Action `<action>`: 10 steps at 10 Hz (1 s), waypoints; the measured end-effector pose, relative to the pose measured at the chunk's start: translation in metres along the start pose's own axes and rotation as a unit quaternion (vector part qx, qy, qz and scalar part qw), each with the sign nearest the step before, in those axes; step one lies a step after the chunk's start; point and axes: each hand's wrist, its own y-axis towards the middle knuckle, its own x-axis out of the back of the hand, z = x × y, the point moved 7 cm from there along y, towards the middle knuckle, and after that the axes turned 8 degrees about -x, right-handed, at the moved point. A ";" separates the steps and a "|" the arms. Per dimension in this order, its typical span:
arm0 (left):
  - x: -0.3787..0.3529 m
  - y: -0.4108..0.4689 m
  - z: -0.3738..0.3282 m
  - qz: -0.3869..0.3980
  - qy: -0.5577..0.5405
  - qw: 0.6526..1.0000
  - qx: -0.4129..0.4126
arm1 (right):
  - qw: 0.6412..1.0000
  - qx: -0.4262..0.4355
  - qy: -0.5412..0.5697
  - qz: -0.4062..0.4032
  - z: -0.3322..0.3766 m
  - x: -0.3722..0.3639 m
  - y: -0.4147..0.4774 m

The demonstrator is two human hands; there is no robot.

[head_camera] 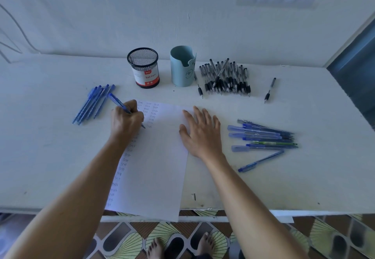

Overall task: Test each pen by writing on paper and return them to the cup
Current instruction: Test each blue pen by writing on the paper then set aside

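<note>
My left hand (pixel 127 120) grips a blue pen (pixel 118 102) with its tip down on the white paper (pixel 154 169), beside columns of written test words. My right hand (pixel 200 131) lies flat, fingers spread, on the paper's right edge. A black mesh cup (pixel 143 67) and a light blue cup (pixel 182 66) stand upright at the back of the table; no pens show above their rims. Several blue pens (pixel 92 104) lie in a bunch left of the paper.
A pile of black pens (pixel 225 78) lies right of the blue cup, with one stray black pen (pixel 269 90) further right. Several blue capped pens (pixel 263 137) lie right of my right hand. The paper overhangs the white table's (pixel 304 187) front edge.
</note>
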 end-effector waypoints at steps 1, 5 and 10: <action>-0.002 0.001 0.000 0.018 0.018 1.000 -0.013 | 1.000 -0.001 0.001 -0.001 0.000 0.000 0.000; -0.006 0.001 -0.002 0.033 0.020 0.999 -0.030 | 1.000 0.001 0.002 0.005 -0.001 0.000 0.000; -0.008 -0.001 -0.005 0.030 0.011 0.999 -0.020 | 1.000 -0.001 -0.001 0.006 0.000 0.000 0.000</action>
